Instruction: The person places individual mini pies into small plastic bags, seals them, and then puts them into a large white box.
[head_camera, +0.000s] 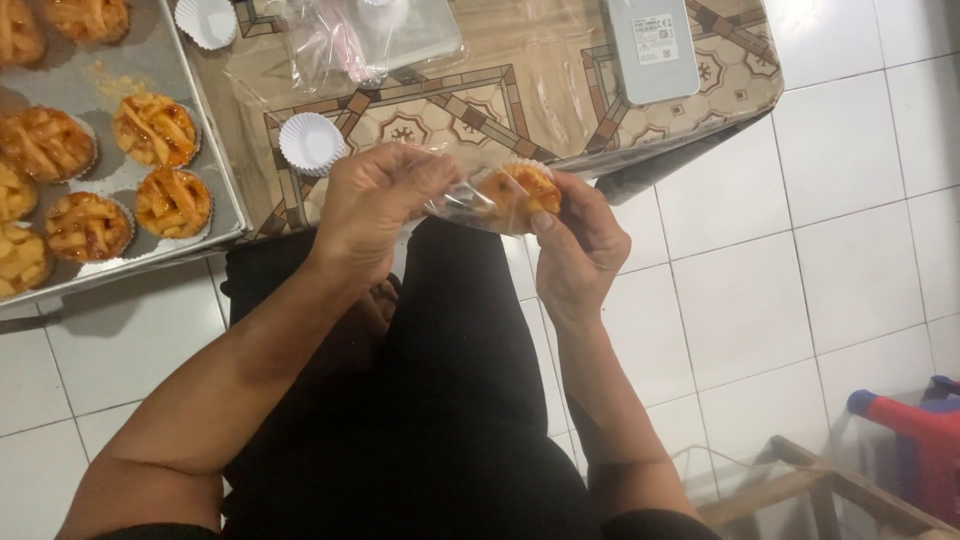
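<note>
1. Your right hand (578, 240) holds a small golden lattice-topped tart in a white pleated paper cup (520, 190), just right of the frame's centre. The fingers are curled round its side and base, thumb up against the rim, closed only lightly.

2. Your left hand (375, 200), left of centre, pinches a thin clear plastic bag (462, 203). Its fingers are bunched tight on the film. The bag's open end reaches the tart; whether the tart is already partly inside I cannot tell.

3. Judge the tart as light but fragile: the glazed lattice looks sticky and the pastry is likely to crumble under a squeeze. Grip it by the paper cup's wall and underside, never by the top.

4. The bag is probably limp, slippery and inclined to cling to the glaze. Take it at the mouth edge, where your fingers can hold it spread.

5. At the left edge of the frame, a grey metal baking tray (190, 80) carries more tarts of the same kind (173, 200).

6. Empty white paper cups (312, 142) sit on the patterned tabletop under clear plastic sheeting (500, 90) at upper centre, with a grey flat rectangular device (652, 45) at upper right.
</note>
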